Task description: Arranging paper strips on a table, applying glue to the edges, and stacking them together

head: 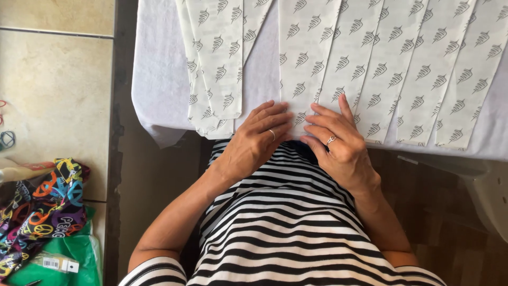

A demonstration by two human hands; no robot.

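Several long white paper strips (349, 58) printed with small grey leaf-like marks lie side by side on a table covered in white cloth (159, 79). My left hand (256, 135) and my right hand (336, 140) both rest at the near end of one middle strip (304, 63), fingers pressing its lower edge at the table's front. Each hand wears a ring. A separate stack of the same strips (217, 63) lies to the left of my hands. My black-and-white striped top fills the lower middle.
Tiled floor (58, 90) runs along the left. A colourful patterned fabric (39, 206) lies over a green bag (69, 254) at lower left. A white chair or bin edge (492, 196) sits at right, above a wooden floor.
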